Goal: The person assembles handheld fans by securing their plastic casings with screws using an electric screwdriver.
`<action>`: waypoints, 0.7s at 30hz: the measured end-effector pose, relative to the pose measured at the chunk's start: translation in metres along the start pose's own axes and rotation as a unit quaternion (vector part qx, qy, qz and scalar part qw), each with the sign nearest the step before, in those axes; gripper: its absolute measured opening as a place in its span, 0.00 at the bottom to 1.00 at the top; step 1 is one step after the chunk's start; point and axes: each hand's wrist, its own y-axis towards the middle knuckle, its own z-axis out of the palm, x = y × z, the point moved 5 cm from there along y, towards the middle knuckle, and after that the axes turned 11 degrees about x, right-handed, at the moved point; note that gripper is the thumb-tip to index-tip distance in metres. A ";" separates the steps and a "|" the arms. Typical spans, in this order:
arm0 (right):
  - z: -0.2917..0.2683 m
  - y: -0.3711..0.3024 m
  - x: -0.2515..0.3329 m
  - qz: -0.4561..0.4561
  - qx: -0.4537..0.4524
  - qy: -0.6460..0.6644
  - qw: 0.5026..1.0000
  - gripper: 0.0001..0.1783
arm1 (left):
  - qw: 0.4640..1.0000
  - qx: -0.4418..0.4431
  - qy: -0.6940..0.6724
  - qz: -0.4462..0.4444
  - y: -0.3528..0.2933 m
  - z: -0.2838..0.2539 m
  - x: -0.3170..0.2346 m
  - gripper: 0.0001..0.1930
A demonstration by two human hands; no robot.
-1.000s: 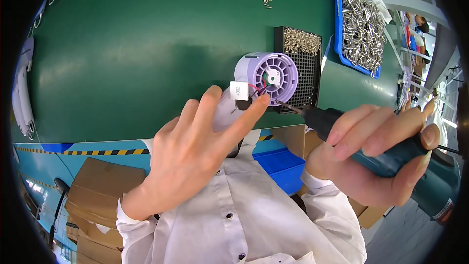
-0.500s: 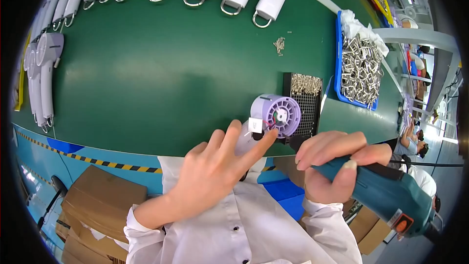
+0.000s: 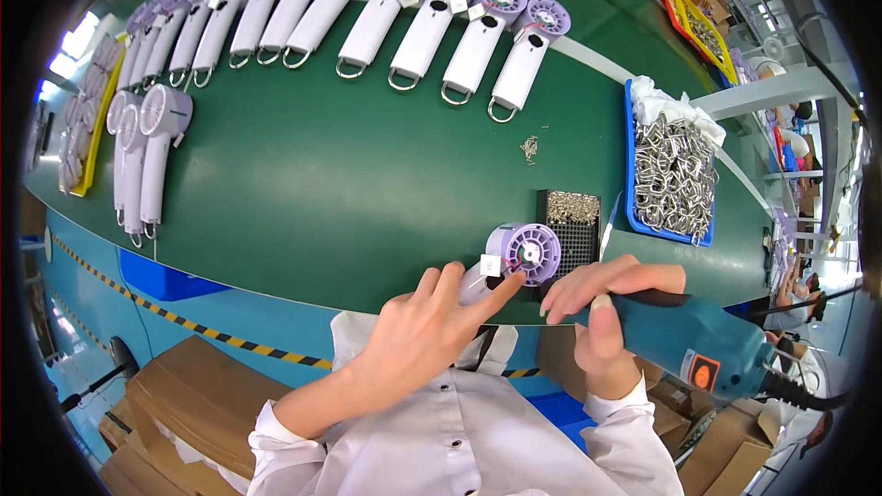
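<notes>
A white and lilac handheld fan (image 3: pixel 524 255) lies at the table's near edge, its round slotted head showing thin wires and a small white tag. My left hand (image 3: pixel 413 323) is closed over its handle, the index finger reaching to the head's rim. In my right hand (image 3: pixel 614 298) is a teal electric screwdriver (image 3: pixel 675 335), held nearly level and pointing left. Its dark nose is close to the lower right of the fan head; my fingers partly hide it, and the bit cannot be made out. Just behind stands a black screw tray (image 3: pixel 574 211) with small screws at its far end.
Several similar fans (image 3: pixel 418 44) line the back of the green table (image 3: pixel 303 193); more (image 3: pixel 152 152) stand at the left by a yellow tray (image 3: pixel 92 152). A blue bin (image 3: pixel 632 152) of metal loops is at the right. Loose screws (image 3: pixel 529 149) lie behind the screw tray.
The head view has tilted, showing more of the far table. The screwdriver has swung more level, its nose closer to the fan head. My left hand keeps its hold on the fan.
</notes>
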 end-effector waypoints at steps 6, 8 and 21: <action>-0.021 -0.012 0.059 -0.253 -0.135 0.026 0.958 0.14 | 0.998 -0.023 -0.039 0.034 0.012 -0.012 -0.003 0.36; -0.036 -0.028 0.064 -0.285 -0.235 0.005 0.929 0.13 | 0.995 -0.039 -0.082 0.041 0.030 -0.028 -0.004 0.35; -0.064 -0.082 0.055 -0.161 -0.399 -0.041 0.902 0.11 | 0.981 -0.190 0.033 -0.020 0.287 0.016 -0.010 0.31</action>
